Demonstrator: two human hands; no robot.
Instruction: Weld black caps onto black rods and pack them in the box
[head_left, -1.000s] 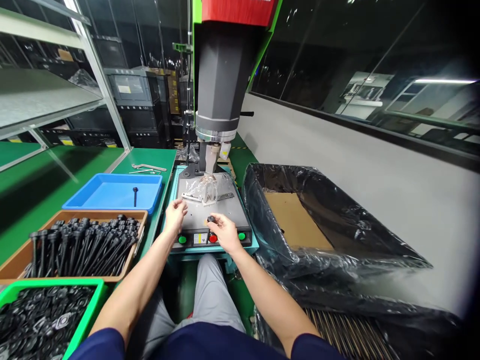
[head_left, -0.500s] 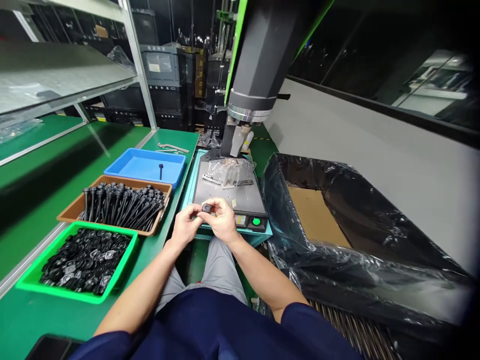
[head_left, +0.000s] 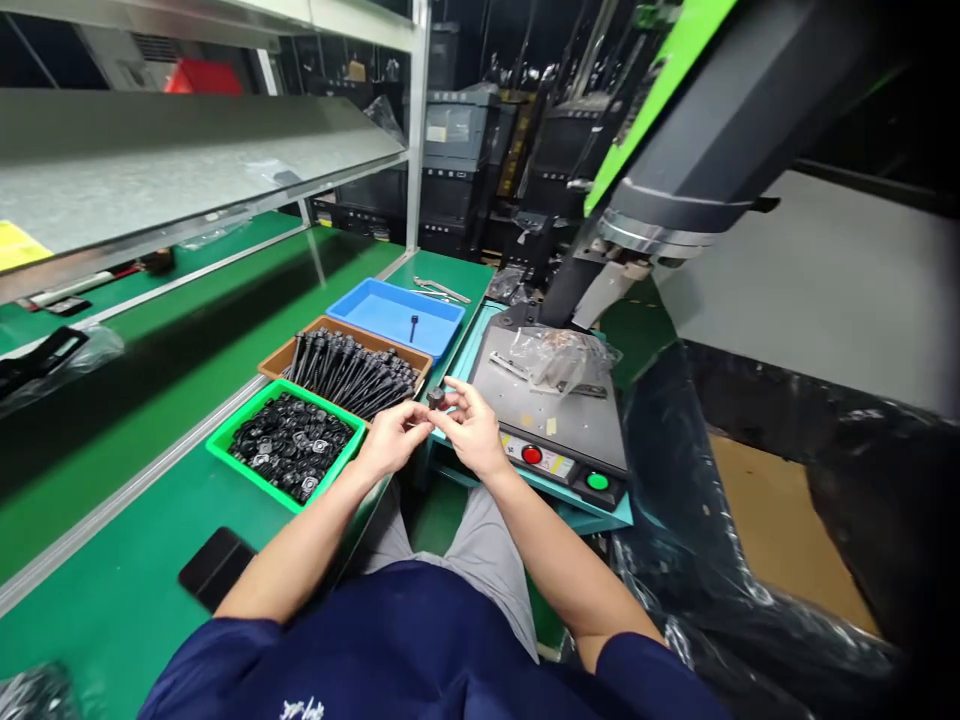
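A small black plastic part (head_left: 436, 398) is held in front of my body, at the near left corner of the machine's base. My right hand (head_left: 474, 432) pinches it between thumb and fingers. My left hand (head_left: 394, 438) is closed, with its fingertips at the lower side of the same part; the fingers hide much of it. Left of the hands is a green tray (head_left: 217, 447) full of small black pieces. Behind it, a brown tray (head_left: 274, 362) holds many long black stems with heads. One short black stem (head_left: 414, 327) lies in the blue tray (head_left: 360, 300).
The machine's grey plate (head_left: 487, 375) carries a clear plastic-wrapped fixture (head_left: 562, 358); red (head_left: 531, 455) and green (head_left: 598, 481) buttons face me. A dark machine head (head_left: 675, 190) hangs above. A black-lined box (head_left: 720, 520) stands right. A phone-like dark object (head_left: 217, 568) lies on the bench.
The view has turned left, so trays and machine appear further right. Both hands, still together on the black part, are now nearer the trays. Two fingers of my right hand are raised more.
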